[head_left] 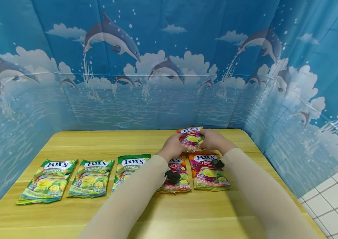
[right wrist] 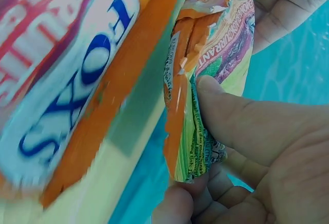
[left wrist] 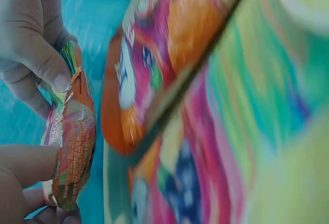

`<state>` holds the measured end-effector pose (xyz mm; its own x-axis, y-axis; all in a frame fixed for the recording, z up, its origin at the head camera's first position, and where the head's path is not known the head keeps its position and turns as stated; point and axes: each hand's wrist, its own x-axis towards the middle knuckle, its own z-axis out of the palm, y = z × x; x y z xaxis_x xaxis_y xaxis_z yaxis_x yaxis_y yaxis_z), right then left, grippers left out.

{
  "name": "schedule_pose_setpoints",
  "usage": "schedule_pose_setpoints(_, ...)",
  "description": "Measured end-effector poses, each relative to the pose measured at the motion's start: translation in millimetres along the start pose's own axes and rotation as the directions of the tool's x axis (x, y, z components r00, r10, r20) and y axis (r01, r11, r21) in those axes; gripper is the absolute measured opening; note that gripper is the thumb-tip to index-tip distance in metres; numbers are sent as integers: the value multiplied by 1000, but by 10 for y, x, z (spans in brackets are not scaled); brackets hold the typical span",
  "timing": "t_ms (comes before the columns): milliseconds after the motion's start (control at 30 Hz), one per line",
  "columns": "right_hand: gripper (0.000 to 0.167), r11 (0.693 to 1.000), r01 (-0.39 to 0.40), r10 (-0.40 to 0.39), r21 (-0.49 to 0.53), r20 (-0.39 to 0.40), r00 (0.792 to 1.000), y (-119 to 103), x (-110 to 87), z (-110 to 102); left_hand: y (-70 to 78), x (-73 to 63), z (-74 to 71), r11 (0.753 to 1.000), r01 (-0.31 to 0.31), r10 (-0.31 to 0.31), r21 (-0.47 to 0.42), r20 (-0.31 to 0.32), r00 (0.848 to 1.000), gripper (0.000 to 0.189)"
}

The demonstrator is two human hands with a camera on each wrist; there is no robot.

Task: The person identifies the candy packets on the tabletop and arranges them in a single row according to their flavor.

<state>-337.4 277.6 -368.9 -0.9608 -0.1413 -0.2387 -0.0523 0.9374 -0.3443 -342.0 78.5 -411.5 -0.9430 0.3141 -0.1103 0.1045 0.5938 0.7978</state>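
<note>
A purple and orange Fox's fruits candy bag [head_left: 191, 138] is held up over the back of the table by both hands. My left hand [head_left: 173, 146] grips its left edge, and my right hand [head_left: 215, 139] grips the right edge. In the right wrist view the thumb presses on the bag [right wrist: 226, 49] with fingers curled behind it. The left wrist view shows the bag [left wrist: 77, 136] edge-on between the fingers. Just below the hands lie two more fruits candy bags, one [head_left: 209, 171] under the right wrist, the other [head_left: 180, 176] partly hidden by the left forearm.
Green Fox's spring tea bags lie in the row to the left: one [head_left: 47, 181] at the far left, one [head_left: 91, 178] beside it, and one [head_left: 128, 167] partly behind the left sleeve. A dolphin-printed curtain [head_left: 169, 99] hangs behind the wooden table [head_left: 97, 219].
</note>
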Motion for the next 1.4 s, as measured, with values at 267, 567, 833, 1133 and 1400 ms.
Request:
schedule_pose_setpoints(267,79,999,24,-24,-42,-20,999,207,-319,-163,233,-119,200,999,-34,35,-33,14,999,78)
schedule_pose_setpoints(567,78,999,38,-38,-4,-19,999,433,-723,-271,447,-266,424,996,-86,85,15,50,995,74)
schedule_pose_setpoints(833,77,998,59,-58,8,-35,998,716,-1042,-284,622,-416,641,988,-135,127,73,107,986,73)
schedule_pose_setpoints(1133,74,998,55,-55,16,-17,998,953,-1290,-272,713,-522,893,952,-226,192,205,176,966,74)
schedule_pose_setpoints(1400,72,1000,13,-13,-14,3,1000,1122,-1409,-251,734,-571,1098,857,-306,236,415,213,948,74)
